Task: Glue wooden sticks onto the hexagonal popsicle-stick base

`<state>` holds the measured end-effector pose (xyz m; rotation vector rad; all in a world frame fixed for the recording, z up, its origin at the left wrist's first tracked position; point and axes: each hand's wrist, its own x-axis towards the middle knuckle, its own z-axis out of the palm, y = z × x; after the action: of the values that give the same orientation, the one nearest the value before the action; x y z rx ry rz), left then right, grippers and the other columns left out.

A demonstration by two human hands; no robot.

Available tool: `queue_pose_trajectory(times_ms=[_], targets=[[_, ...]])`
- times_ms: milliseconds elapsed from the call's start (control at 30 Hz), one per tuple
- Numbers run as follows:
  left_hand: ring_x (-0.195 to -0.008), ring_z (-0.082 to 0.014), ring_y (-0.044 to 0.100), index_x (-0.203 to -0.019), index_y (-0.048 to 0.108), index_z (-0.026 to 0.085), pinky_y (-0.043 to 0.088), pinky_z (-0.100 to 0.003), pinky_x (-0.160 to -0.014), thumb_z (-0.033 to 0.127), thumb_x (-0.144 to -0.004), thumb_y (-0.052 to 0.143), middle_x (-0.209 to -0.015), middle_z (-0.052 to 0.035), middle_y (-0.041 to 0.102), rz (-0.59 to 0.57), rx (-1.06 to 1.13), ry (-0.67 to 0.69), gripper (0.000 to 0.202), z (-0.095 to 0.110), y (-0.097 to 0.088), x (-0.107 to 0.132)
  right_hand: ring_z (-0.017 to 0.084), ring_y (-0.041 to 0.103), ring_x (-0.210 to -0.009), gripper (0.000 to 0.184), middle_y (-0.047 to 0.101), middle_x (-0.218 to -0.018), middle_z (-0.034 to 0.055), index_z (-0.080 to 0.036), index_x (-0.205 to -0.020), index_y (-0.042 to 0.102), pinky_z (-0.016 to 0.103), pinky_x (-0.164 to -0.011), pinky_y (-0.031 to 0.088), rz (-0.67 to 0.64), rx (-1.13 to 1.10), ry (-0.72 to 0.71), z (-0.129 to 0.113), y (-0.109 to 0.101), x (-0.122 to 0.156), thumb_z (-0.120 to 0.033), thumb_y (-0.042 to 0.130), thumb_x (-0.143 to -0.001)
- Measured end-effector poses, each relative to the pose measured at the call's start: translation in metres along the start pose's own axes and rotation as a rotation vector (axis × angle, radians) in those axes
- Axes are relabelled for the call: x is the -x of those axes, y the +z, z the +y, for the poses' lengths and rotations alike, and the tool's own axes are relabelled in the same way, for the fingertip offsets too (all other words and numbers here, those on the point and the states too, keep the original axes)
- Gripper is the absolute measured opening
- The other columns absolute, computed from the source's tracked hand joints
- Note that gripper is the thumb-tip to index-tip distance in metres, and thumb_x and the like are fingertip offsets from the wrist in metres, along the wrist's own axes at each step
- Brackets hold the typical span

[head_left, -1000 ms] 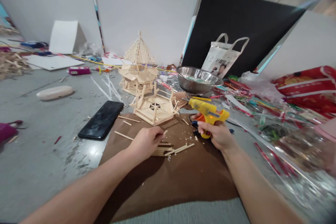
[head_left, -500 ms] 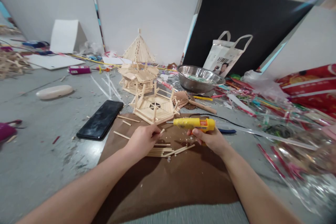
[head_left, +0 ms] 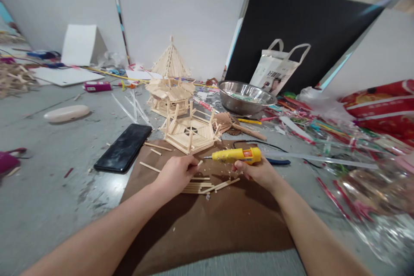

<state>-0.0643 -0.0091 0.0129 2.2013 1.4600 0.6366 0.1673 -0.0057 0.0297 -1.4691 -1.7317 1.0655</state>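
Observation:
My right hand (head_left: 257,171) grips a yellow hot glue gun (head_left: 237,155), its nozzle pointing left. Between the fingertips of my left hand (head_left: 177,173) is a short wooden stick (head_left: 200,163), its end close to the nozzle; whether they touch I cannot tell. Just beyond both hands rests a six-sided stick frame (head_left: 190,131) with short posts around its rim. Several loose wooden sticks (head_left: 223,184) lie on the brown sheet (head_left: 213,233) under my hands. Behind the frame stands a stick pavilion model (head_left: 171,77) with a pointed roof.
A black phone (head_left: 123,147) and a white oblong case (head_left: 67,114) lie to the left. At the back right a metal bowl (head_left: 242,101) stands before a white bag (head_left: 274,69). Plastic strips and wrappers (head_left: 365,181) clutter the right side. A cord runs behind the glue gun.
The glue gun has shifted slightly left and down, bringing its nozzle nearer to the stick in my left hand. My left hand has barely moved.

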Motion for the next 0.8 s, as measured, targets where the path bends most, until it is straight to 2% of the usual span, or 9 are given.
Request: queue_pose_trajectory(times_ms=[200, 467, 667, 800], targets=[[-0.057, -0.0105, 0.050, -0.070, 0.059, 0.018, 0.032, -0.019, -0.051, 0.028, -0.072, 0.044, -0.063, -0.0001, 0.060, 0.012, 0.009, -0.009, 0.019, 0.001, -0.001, 0.000, 0.005, 0.037, -0.034, 0.028, 0.054, -0.048, -0.0007, -0.017, -0.058, 0.057, 0.018, -0.031, 0.029, 0.028, -0.017, -0.016, -0.001, 0.002, -0.001, -0.044, 0.057, -0.061], [-0.055, -0.0098, 0.049, -0.070, 0.059, 0.018, 0.031, -0.019, -0.050, 0.027, -0.072, 0.045, -0.061, 0.0004, 0.060, 0.026, 0.020, -0.004, 0.018, 0.001, -0.002, 0.000, 0.009, 0.046, -0.041, 0.024, 0.056, -0.050, 0.0000, -0.018, -0.058, 0.057, 0.019, -0.033, 0.030, 0.027, -0.038, -0.038, -0.005, 0.006, -0.001, -0.041, 0.057, -0.061], [-0.057, -0.0102, 0.050, -0.071, 0.059, 0.019, 0.031, -0.019, -0.051, 0.027, -0.072, 0.044, -0.064, 0.0003, 0.061, 0.017, 0.033, -0.006, 0.018, 0.000, -0.002, 0.000, 0.008, 0.042, -0.038, 0.024, 0.047, -0.040, -0.0028, -0.019, -0.051, 0.054, 0.019, -0.033, 0.029, 0.021, -0.055, -0.027, -0.011, 0.007, 0.000, -0.041, 0.058, -0.059], [-0.058, -0.0106, 0.051, -0.072, 0.059, 0.019, 0.032, -0.019, -0.052, 0.027, -0.072, 0.044, -0.064, 0.0004, 0.061, 0.007, 0.035, -0.011, 0.017, 0.000, -0.002, 0.000, 0.007, 0.038, -0.035, 0.025, 0.047, -0.040, -0.0031, -0.019, -0.050, 0.054, 0.020, -0.032, 0.027, 0.025, -0.071, -0.011, -0.011, 0.008, 0.000, -0.042, 0.059, -0.058]])
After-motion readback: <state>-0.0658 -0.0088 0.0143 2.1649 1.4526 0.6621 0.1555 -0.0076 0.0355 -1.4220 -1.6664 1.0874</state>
